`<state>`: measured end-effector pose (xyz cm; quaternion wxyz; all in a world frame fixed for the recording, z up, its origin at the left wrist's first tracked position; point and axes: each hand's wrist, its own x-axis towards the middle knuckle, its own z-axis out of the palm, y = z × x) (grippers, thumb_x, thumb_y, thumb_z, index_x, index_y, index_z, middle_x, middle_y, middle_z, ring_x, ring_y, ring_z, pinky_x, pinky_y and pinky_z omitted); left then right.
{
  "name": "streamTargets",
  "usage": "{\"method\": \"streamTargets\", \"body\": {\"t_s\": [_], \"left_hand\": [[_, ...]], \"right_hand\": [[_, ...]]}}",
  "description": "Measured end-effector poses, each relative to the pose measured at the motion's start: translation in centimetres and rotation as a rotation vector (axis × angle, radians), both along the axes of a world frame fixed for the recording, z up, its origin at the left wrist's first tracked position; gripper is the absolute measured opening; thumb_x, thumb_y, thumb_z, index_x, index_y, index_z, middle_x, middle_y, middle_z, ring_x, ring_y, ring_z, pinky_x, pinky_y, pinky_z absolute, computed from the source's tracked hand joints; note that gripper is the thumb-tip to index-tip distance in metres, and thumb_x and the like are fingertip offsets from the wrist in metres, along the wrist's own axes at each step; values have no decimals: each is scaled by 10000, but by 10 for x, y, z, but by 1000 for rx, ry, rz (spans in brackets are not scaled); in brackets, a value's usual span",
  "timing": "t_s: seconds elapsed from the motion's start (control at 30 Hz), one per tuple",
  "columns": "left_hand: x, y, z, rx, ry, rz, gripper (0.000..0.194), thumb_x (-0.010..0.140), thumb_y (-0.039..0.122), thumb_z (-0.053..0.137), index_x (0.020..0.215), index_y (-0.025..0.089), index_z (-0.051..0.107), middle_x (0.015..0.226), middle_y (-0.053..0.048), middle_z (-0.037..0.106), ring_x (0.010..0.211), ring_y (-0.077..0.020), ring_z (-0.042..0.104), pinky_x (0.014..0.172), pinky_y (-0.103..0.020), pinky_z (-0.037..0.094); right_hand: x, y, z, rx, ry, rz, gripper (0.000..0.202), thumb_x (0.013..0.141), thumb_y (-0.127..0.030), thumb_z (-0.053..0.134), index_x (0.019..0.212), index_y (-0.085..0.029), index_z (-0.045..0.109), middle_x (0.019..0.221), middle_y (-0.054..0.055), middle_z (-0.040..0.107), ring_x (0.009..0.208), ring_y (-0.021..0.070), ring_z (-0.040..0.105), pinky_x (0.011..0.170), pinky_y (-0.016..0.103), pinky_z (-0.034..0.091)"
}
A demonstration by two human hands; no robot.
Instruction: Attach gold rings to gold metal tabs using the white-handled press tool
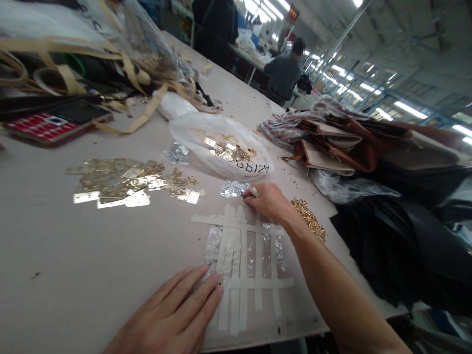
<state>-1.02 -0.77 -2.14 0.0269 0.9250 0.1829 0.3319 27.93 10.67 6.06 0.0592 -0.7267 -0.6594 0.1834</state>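
My right hand (266, 200) reaches to the right edge of a small pile of silver metal pieces (233, 188). Its fingers are pinched together; what is between them is too small to tell. A bit of white (254, 191) shows at one finger. My left hand (177, 307) lies flat with fingers stretched out, at the left side of a clear plastic sheet (266, 246) fixed to the table by crossing strips of pale tape (233, 283). Right of the sheet, beyond my right forearm, is a pile of small gold fittings (309, 217).
Gold metal plates (121, 179) spread at left. An open white plastic bag (184, 129) holds more gold pieces, beside another silver pile (177, 153). A red calculator (55, 123) lies far left, brown bags (339, 140) and black material (383, 246) at right. People (283, 73) are in the background.
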Motion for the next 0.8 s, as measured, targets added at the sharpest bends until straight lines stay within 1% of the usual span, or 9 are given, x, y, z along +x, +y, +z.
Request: {"method": "streamTargets", "body": {"t_s": [0.07, 0.17, 0.33, 0.47, 0.53, 0.6, 0.73, 0.8], "left_hand": [[3, -3, 1, -62, -58, 42, 392, 946, 149, 438, 1240, 200, 694, 1336, -39, 673, 1315, -229, 535, 1244, -388, 261], [6, -7, 4, -106, -79, 54, 375, 959, 144, 433, 1209, 200, 706, 1298, -25, 693, 1288, -214, 549, 1227, -359, 284], [7, -5, 14, -99, -63, 65, 371, 959, 140, 441, 1197, 215, 714, 1238, -22, 717, 1204, -204, 594, 1126, -347, 412], [4, 1, 27, -56, -11, 38, 356, 945, 158, 470, 1197, 217, 715, 1233, -7, 723, 1170, -203, 610, 1054, -323, 460], [3, 2, 30, -39, 11, 24, 356, 938, 156, 484, 1208, 211, 708, 1236, -5, 723, 1168, -207, 612, 1034, -324, 471], [4, 1, 29, -55, -5, 41, 358, 946, 152, 469, 1211, 207, 704, 1241, -11, 720, 1183, -213, 607, 1040, -339, 465], [7, -8, 19, -130, -43, 81, 384, 966, 135, 415, 1215, 215, 696, 1269, -8, 705, 1221, -225, 587, 1087, -377, 426], [8, -12, 15, -155, -44, 90, 393, 965, 125, 407, 1220, 217, 692, 1280, -5, 700, 1223, -227, 585, 1099, -389, 416]], "right_hand": [[-1, 5, 3, -19, -35, 35, 186, 798, -183, 661, 924, -192, 798, 787, 40, 772, 694, 154, 645, 660, 269, 436], [-3, 13, 9, -52, -91, 81, 162, 763, -154, 667, 860, -168, 795, 760, 51, 759, 676, 155, 622, 642, 273, 414], [-8, 26, 21, -141, -159, 93, 103, 730, -142, 675, 770, -141, 770, 683, 39, 719, 641, 143, 589, 580, 257, 382], [-13, 33, 29, -187, -210, 106, 61, 698, -164, 703, 727, -132, 747, 650, 38, 682, 604, 145, 555, 539, 270, 358], [-16, 34, 31, -201, -234, 122, 50, 699, -171, 703, 701, -133, 735, 623, 36, 658, 583, 142, 533, 531, 276, 351], [-18, 33, 31, -201, -248, 143, 56, 715, -169, 689, 711, -137, 735, 625, 34, 655, 584, 140, 526, 541, 277, 356], [-18, 31, 26, -177, -254, 199, 149, 711, -119, 671, 821, -168, 758, 726, 24, 701, 645, 138, 552, 605, 265, 388], [-18, 31, 24, -164, -250, 226, 186, 698, -111, 674, 846, -185, 759, 769, 22, 713, 676, 143, 562, 630, 265, 394]]}}
